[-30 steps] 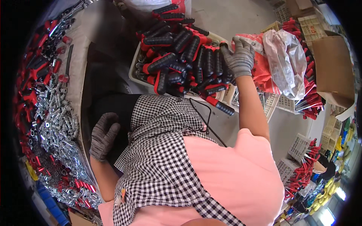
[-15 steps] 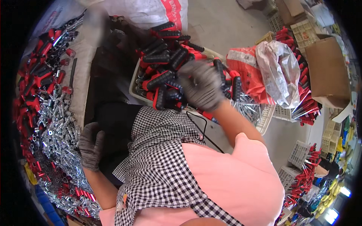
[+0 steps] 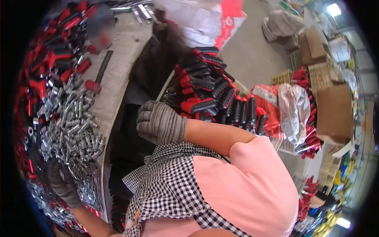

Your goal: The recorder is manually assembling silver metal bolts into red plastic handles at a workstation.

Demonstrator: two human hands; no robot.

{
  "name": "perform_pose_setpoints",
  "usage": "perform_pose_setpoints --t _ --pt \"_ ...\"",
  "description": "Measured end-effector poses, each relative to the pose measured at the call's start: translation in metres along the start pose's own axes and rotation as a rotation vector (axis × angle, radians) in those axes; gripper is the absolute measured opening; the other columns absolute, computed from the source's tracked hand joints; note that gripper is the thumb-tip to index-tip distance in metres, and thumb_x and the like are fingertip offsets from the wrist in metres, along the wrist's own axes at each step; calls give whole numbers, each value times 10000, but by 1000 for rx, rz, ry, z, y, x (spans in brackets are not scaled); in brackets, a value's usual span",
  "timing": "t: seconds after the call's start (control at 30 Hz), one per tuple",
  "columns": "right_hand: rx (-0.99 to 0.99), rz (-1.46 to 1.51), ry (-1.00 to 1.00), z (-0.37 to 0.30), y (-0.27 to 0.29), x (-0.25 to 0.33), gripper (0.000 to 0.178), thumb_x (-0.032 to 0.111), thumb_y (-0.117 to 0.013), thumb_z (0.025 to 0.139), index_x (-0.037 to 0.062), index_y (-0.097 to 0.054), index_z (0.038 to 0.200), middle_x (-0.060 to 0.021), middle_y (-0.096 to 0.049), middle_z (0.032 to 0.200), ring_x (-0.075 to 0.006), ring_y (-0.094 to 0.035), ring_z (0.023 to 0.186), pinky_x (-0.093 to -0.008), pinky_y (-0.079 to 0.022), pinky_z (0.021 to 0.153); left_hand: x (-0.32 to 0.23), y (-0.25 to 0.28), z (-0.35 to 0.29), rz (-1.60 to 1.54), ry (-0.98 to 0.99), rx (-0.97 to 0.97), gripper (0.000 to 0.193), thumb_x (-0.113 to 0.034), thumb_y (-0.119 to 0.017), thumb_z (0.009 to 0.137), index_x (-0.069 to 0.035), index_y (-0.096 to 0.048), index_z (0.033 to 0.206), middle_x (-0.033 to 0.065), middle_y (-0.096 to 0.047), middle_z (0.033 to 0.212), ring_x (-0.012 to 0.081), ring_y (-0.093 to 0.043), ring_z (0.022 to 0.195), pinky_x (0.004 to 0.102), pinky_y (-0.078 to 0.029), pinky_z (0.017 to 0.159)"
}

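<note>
My left hand (image 3: 63, 183), in a grey knitted glove, reaches into the heap of small shiny metal socket-like pieces (image 3: 73, 130) on the bench. Its fingers look stretched out over them, though their tips are dark and partly hidden. My right hand (image 3: 162, 123), in a matching striped glove, is closed with the fingers curled, above my lap at the bench's side. Whatever it may hold is hidden. Just beyond it lies a pile of red tools with black ribbed grips (image 3: 203, 104).
A dark rod with a red end (image 3: 103, 65) lies on the bench's pale cloth edge (image 3: 118, 75). More red-and-black parts (image 3: 59, 59) are heaped at far left. Right of the pile stand a red-and-white sack (image 3: 268, 106) and a cardboard box (image 3: 335, 112). A white sack (image 3: 197, 23) is ahead.
My right hand has moved left from over the red-handled pile to above my lap. My left hand has gone from the bench edge left into the metal pieces. The view has shifted.
</note>
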State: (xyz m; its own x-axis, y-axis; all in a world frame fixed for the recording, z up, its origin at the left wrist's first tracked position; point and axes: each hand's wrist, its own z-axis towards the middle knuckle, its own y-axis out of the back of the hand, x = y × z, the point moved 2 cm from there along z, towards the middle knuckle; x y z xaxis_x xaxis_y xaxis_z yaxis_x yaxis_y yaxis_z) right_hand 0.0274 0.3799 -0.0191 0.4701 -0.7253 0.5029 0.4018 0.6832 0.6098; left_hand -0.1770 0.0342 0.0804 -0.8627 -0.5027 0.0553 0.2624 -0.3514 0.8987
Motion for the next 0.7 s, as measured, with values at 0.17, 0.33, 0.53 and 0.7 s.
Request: perform_pose_setpoints --t 0.17,0.33,0.53,0.7 --pt "15 129 100 46 -35 11 197 108 -714 634 83 -613 801 -54 -599 834 -289 -587 837 -403 -500 712 -30 -2 24 -57 62 -35 239 -31 -670 734 -37 -590 959 156 -594 1026 340 -584 942 407 -486 820" --pt "166 182 222 67 -62 16 230 83 -722 620 84 -609 821 -57 -617 840 -283 -608 821 -398 -515 730 -55 -4 0 -201 262 -25 272 -112 -731 659 -61 -612 899 117 -602 986 320 -561 989 444 -467 844" --pt "164 272 253 135 -78 -9 181 25 -695 657 78 -624 815 -83 -639 810 -279 -626 792 -383 -506 727 -70 -6 -61 -231 424 -150 266 -75 -739 640 -44 -614 872 135 -608 969 331 -582 888 426 -488 775" --pt "336 484 -278 187 -107 -45 278 177 -693 771 39 -662 1010 -128 -672 901 -232 -640 853 -328 -495 786 -83 -25 -81 -88 536 -276 262 -76 -718 642 -59 -596 873 129 -603 952 341 -581 871 438 -487 766"
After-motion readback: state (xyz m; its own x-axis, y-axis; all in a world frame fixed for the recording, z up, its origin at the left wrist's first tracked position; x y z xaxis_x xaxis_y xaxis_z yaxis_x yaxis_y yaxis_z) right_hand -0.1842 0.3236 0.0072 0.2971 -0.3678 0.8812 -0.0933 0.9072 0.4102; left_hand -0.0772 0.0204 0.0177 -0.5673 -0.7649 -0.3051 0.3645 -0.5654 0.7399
